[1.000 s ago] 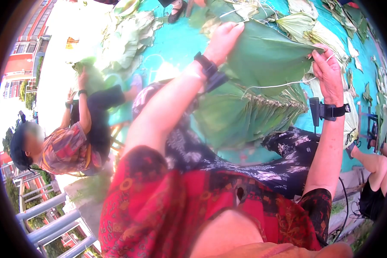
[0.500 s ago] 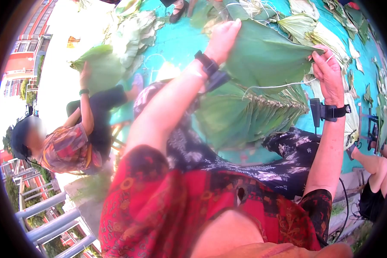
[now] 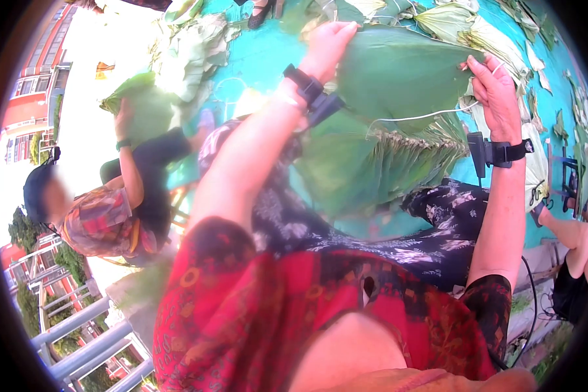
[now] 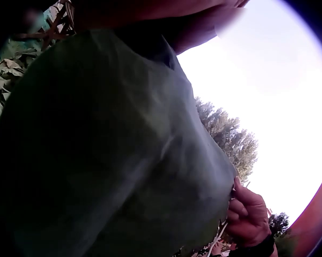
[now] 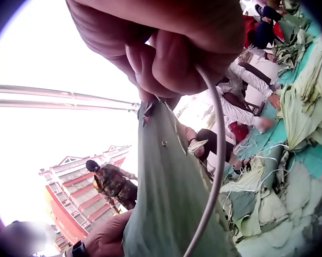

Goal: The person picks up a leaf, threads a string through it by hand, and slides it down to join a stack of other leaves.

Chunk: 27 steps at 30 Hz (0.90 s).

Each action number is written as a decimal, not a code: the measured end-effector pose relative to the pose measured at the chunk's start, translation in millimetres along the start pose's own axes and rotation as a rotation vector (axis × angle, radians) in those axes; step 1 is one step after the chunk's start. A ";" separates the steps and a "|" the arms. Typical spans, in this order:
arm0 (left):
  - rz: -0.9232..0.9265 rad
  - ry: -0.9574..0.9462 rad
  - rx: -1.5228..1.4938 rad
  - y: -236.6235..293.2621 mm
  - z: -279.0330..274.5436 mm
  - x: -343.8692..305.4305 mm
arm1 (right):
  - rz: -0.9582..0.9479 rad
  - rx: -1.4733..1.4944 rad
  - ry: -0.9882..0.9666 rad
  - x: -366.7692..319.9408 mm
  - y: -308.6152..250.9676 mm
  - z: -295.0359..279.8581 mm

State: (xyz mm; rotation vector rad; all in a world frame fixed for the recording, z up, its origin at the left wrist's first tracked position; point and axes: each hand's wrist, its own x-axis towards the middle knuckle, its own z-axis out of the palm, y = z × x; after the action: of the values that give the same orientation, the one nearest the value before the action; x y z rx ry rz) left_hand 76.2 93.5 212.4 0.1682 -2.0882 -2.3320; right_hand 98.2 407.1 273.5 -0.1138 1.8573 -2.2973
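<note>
Right-hand grip: the right hand (image 3: 500, 98) is pinching a corner of the green leaf (image 3: 405, 72) between thumb and fingertips, closed tight on it; a small, firm pinch is suiting this thin edge, I judge.
Left-hand grip: over on the far side, the left hand (image 3: 330, 49) is holding the opposite edge, its fingers closed on the leaf.
Leaf: it's hanging broad between the two hands, above the lap; even, gentle tension is probably what it's needing, as a sharp tug could be splitting it at the pinch.
White cord: this one (image 3: 431, 116) is trailing from the right hand's fingers and curving under the leaf; best to be guiding it clear of the folds, so nothing is snagging.
Pleated leaves: just below, a gathered bunch (image 3: 418, 147) is showing its tightly puckered edge; matching folds that small and regular looks the wise course.
Blue-green ground: beyond, the sheet-like surface (image 3: 268, 49) is carrying more leaves, paler ones (image 3: 447, 23) among them.
Neighbour: to the left, another person (image 3: 98, 222) is holding a leaf too.
</note>
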 end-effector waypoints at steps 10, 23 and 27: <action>-0.162 -0.290 -0.046 -10.9 28.5 -34.0 | 0.037 0.355 0.194 14.7 16.0 -26.1; -0.217 0.055 0.255 -47.7 15.4 -30.4 | -0.041 0.262 0.254 9.7 19.5 -25.1; 0.078 0.142 0.429 -31.0 25.9 -23.8 | -0.036 0.116 0.102 8.9 21.2 -10.3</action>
State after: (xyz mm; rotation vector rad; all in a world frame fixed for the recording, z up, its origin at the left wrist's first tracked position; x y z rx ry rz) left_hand 99.8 124.5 186.2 0.2403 -2.4367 -1.7447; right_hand 89.7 411.1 250.2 -0.0152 1.7761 -2.4724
